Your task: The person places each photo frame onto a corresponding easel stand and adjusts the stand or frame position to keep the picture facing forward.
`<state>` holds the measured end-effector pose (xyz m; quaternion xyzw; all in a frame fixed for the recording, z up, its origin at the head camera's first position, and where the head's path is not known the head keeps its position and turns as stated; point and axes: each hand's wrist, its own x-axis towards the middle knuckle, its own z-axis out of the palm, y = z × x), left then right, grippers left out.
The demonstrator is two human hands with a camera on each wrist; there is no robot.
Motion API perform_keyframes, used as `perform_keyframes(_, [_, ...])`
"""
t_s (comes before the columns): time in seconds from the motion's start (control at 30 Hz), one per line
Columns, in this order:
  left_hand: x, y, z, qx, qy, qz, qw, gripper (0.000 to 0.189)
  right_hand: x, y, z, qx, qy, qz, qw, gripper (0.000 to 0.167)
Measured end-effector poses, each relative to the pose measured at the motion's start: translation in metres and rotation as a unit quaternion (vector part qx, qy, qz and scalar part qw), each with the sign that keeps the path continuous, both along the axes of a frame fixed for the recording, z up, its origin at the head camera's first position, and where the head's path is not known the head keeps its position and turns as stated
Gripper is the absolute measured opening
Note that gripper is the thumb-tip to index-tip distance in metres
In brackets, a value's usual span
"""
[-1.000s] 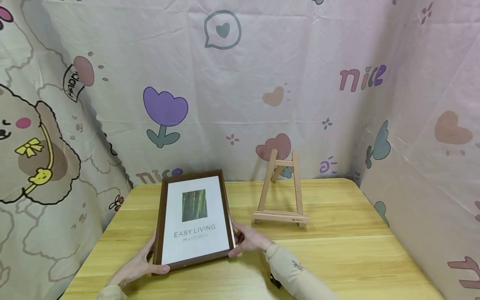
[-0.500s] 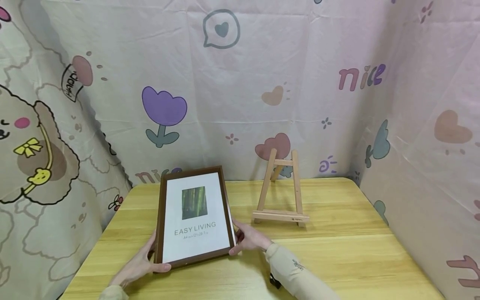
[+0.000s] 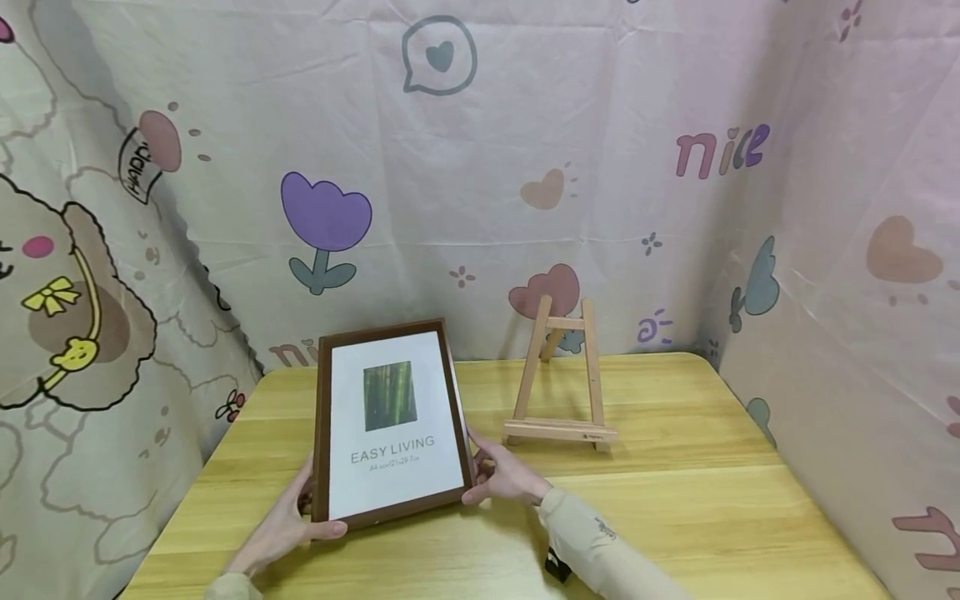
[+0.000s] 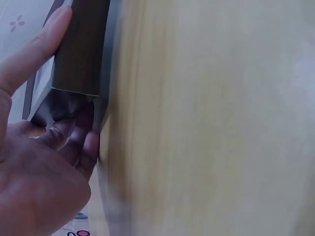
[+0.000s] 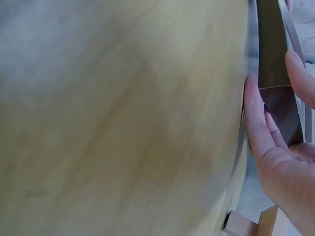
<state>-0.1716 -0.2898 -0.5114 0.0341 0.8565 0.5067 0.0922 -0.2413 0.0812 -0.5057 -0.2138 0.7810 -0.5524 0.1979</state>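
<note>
A brown wooden picture frame point(image 3: 393, 507) with a white "EASY LIVING" insert is held between both hands, its face tilted up toward the head camera. My left hand point(image 3: 288, 521) grips its lower left corner, thumb on the front edge. In the left wrist view the fingers point(image 4: 74, 137) curl around the side of the corner. The lower right corner is gripped by my right hand point(image 3: 506, 475), thumb at the front. Fingers point(image 5: 256, 113) reach behind the frame in the right wrist view. Right of the frame, a small wooden easel point(image 3: 564, 429) stands upright and apart from it.
The wood-grain table point(image 3: 675, 483) has a patterned cloth point(image 3: 465, 167) hanging behind it and along both sides. A small black object point(image 3: 557, 567) shows beneath the right sleeve point(image 3: 600, 542), part of it hidden.
Both hands have raised the picture frame slightly, and its top edge sits higher against the cloth. The easel stays where it was. The head view has shifted a little.
</note>
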Motion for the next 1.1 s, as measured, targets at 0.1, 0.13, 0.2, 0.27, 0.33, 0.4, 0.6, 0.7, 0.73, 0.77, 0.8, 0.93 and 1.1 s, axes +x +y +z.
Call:
perform_keyframes(0.1, [0.000,0.001,0.001,0.003,0.006,0.000,1.0000,0.134,0.000,0.001,0.000,-0.003,0.000,-0.001,1.0000,0.116])
perform_keyframes(0.13, [-0.001,0.002,0.002,0.005,0.010,-0.001,0.9999,0.133,-0.001,0.001,0.000,-0.004,0.001,-0.002,1.0000,0.116])
perform_keyframes(0.2, [-0.001,0.003,0.002,0.010,0.019,0.000,0.9998,0.133,-0.001,0.001,0.000,-0.005,0.000,-0.004,1.0000,0.116])
perform_keyframes(0.27, [-0.002,0.003,0.003,0.019,0.027,0.001,0.9995,0.132,-0.002,0.002,0.001,-0.007,0.002,-0.004,1.0000,0.116])
perform_keyframes(0.33, [-0.002,0.004,0.005,0.023,0.035,0.004,0.9991,0.132,-0.003,0.002,0.002,-0.005,0.007,-0.004,1.0000,0.115])
perform_keyframes(0.4, [-0.002,0.005,0.006,0.030,0.039,0.008,0.9988,0.132,-0.003,0.003,0.003,-0.001,0.016,-0.006,0.9999,0.115])
perform_keyframes(0.6, [-0.002,0.011,0.009,0.055,0.032,0.024,0.9977,0.135,-0.001,0.005,0.008,0.034,0.050,-0.028,0.9977,0.114])
perform_keyframes(0.7, [-0.004,0.015,0.011,0.061,0.037,0.029,0.9970,0.135,-0.001,0.007,0.010,0.041,0.062,-0.037,0.9965,0.113])
perform_keyframes(0.73, [-0.004,0.016,0.011,0.063,0.042,0.029,0.9967,0.135,-0.001,0.008,0.011,0.038,0.065,-0.038,0.9965,0.113])
perform_keyframes(0.77, [-0.005,0.017,0.012,0.063,0.048,0.030,0.9964,0.135,-0.001,0.009,0.012,0.034,0.069,-0.037,0.9963,0.113])
perform_keyframes(0.8, [-0.005,0.018,0.012,0.062,0.053,0.030,0.9963,0.134,-0.002,0.011,0.012,0.032,0.074,-0.037,0.9961,0.113])
perform_keyframes(0.93, [-0.005,0.022,0.014,0.058,0.074,0.025,0.9952,0.133,-0.002,0.016,0.016,0.011,0.092,-0.031,0.9952,0.112])
perform_keyframes(1.1, [-0.004,0.026,0.016,0.050,0.088,0.027,0.9945,0.133,-0.003,0.020,0.017,-0.016,0.109,-0.027,0.9935,0.110])
